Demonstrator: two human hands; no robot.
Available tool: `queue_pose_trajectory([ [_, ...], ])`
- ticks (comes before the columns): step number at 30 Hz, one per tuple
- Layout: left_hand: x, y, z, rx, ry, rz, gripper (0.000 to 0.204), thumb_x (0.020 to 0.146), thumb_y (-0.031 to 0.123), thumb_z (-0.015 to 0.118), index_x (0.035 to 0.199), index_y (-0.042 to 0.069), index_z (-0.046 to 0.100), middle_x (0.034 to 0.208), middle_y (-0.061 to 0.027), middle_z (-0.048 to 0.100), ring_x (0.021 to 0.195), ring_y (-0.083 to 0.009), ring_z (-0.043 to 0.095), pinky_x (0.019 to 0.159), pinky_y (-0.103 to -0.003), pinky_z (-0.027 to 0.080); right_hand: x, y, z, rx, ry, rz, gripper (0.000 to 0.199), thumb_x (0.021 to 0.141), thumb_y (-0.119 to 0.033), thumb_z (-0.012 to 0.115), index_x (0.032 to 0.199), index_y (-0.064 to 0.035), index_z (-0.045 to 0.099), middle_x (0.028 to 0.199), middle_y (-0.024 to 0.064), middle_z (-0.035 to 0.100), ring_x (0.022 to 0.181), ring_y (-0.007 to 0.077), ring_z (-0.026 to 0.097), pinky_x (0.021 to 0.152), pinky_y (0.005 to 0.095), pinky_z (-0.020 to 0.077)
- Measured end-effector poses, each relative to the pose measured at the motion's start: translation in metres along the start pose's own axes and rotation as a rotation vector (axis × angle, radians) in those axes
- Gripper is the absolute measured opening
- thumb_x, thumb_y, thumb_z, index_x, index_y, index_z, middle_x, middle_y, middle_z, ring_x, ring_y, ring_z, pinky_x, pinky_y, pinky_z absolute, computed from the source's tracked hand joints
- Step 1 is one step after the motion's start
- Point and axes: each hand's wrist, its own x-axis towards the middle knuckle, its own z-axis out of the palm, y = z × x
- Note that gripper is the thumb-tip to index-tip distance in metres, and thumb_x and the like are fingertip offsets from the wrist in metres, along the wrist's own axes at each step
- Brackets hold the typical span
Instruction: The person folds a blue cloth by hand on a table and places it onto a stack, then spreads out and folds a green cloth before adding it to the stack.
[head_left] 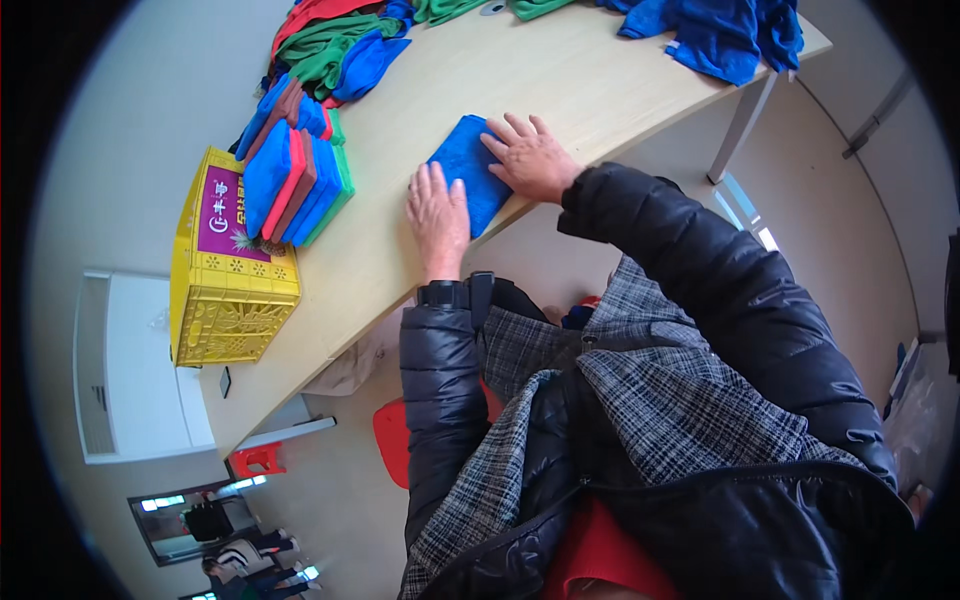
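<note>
A blue cloth (467, 160), folded into a flat pad, lies on the pale wooden table near its front edge. My left hand (438, 218) rests on the cloth's left side, palm down with the fingers stretched out. On its right side lies my right hand (533, 160), flat with its fingers spread. Neither hand grips the cloth, and the part under my palms is hidden. To the left stand folded cloths (312, 190) in blue, red, brown and green, stacked against a yellow plastic crate (235, 318).
Loose red, green and blue cloths (325, 52) are heaped at the table's far left. More blue cloths (725, 38) hang over the far right edge. A small dark flat object (225, 382) lies beside the crate. A red stool (258, 460) stands on the floor beyond the table's left end.
</note>
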Motion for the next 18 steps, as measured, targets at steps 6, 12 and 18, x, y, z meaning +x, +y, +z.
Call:
queue_pose_trajectory([
  [6, -0.004, -0.002, 0.013, 0.025, -0.09, -0.064, 0.062, 0.104, 0.048, 0.036, 0.153, 0.01, 0.037, 0.161, -0.0107, 0.03, 0.15, -0.0299, 0.022, 0.121, -0.049, 0.019, -0.01, -0.021, -0.005, 0.112, 0.032, -0.053, 0.046, 0.096, -0.035, 0.055, 0.132, -0.0068, 0.055, 0.14, 0.0125, 0.05, 0.134, 0.0337, 0.042, 0.105, 0.0521, 0.0361],
  [12, -0.02, -0.004, 0.0, -0.037, -0.021, -0.035, 0.061, 0.101, 0.043, 0.045, 0.149, 0.006, 0.04, 0.159, -0.0149, 0.033, 0.149, -0.0341, 0.025, 0.118, -0.056, 0.023, 0.007, -0.016, -0.002, 0.201, -0.008, 0.103, 0.05, 0.096, -0.037, 0.054, 0.135, -0.0049, 0.052, 0.14, 0.0163, 0.051, 0.132, 0.0343, 0.045, 0.106, 0.0505, 0.0357],
  [18, -0.08, 0.005, -0.021, -0.249, 0.29, 0.007, 0.041, 0.099, 0.03, 0.056, 0.128, 0.0, 0.058, 0.133, -0.0201, 0.057, 0.123, -0.0338, 0.053, 0.102, -0.047, 0.042, 0.001, -0.015, 0.013, 0.144, -0.027, -0.06, 0.053, 0.097, -0.04, 0.055, 0.138, -0.0067, 0.051, 0.137, 0.0153, 0.053, 0.13, 0.0323, 0.046, 0.109, 0.0483, 0.0348],
])
